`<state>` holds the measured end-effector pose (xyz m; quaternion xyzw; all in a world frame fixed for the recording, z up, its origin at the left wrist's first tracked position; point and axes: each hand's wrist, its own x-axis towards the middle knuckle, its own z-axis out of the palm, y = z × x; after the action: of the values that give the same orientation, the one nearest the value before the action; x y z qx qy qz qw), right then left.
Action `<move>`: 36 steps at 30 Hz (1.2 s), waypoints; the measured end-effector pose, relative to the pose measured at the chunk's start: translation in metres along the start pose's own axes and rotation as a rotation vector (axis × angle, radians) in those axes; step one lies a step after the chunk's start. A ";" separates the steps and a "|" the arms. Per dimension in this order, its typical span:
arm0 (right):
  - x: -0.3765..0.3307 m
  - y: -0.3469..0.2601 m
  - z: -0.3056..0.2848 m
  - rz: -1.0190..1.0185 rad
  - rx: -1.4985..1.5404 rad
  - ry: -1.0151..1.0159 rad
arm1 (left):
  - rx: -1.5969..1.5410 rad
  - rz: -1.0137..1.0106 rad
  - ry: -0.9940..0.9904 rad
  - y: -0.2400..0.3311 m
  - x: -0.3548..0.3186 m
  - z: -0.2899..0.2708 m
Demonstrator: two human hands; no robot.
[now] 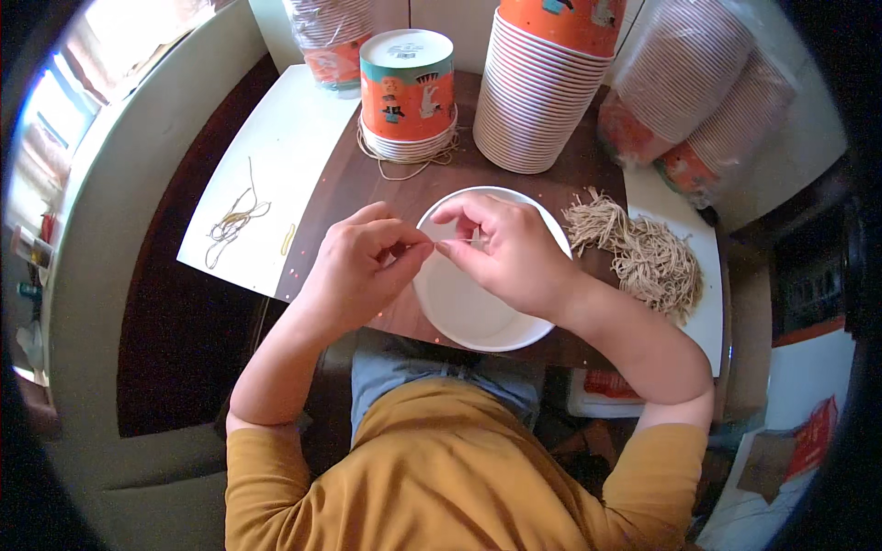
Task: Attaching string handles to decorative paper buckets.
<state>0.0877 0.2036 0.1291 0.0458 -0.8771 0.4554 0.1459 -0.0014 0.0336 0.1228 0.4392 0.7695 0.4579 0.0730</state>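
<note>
A thin, pale string (457, 241) is stretching almost level between the 2 hands, taut and short, just above the open mouth of a white paper bucket (459, 303) that is lying tilted at the near edge of the brown table (386, 184). The string is fine enough that only a short stretch is showing between the fingertips.

The left hand (360, 268) is curling its fingers inward, thumb and forefinger pressing together and pinching 1 end of the string; the other fingers are folding loosely beneath. The right hand (514, 257) is resting over the bucket's rim, its thumb and forefinger likewise closing on the other end of the string, with the remaining fingers bending together behind them.

To the right of the bucket, a loose heap of tan strings (643, 257) is lying partly on the table and partly on a white sheet. On the left, a few stray strings (234, 220) are lying on a white board (276, 138). Behind the hands, an upturned orange bucket (407, 87) is sitting on a short stack, beside a tall stack of buckets (537, 101).
</note>
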 end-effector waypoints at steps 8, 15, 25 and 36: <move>-0.004 0.002 0.000 -0.304 -0.148 0.085 | -0.161 -0.029 -0.050 -0.003 0.001 -0.006; -0.001 0.006 -0.003 -0.202 -0.209 0.029 | 0.524 0.604 0.085 -0.002 0.003 -0.003; 0.017 0.026 0.005 0.345 0.066 -0.141 | 0.104 0.120 0.130 -0.045 0.005 0.007; 0.019 0.027 0.013 0.306 -0.029 -0.081 | 0.020 0.034 0.013 -0.045 0.007 0.009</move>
<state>0.0612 0.2100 0.1064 -0.0719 -0.8854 0.4575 0.0400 -0.0281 0.0360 0.0855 0.4500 0.7669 0.4542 0.0555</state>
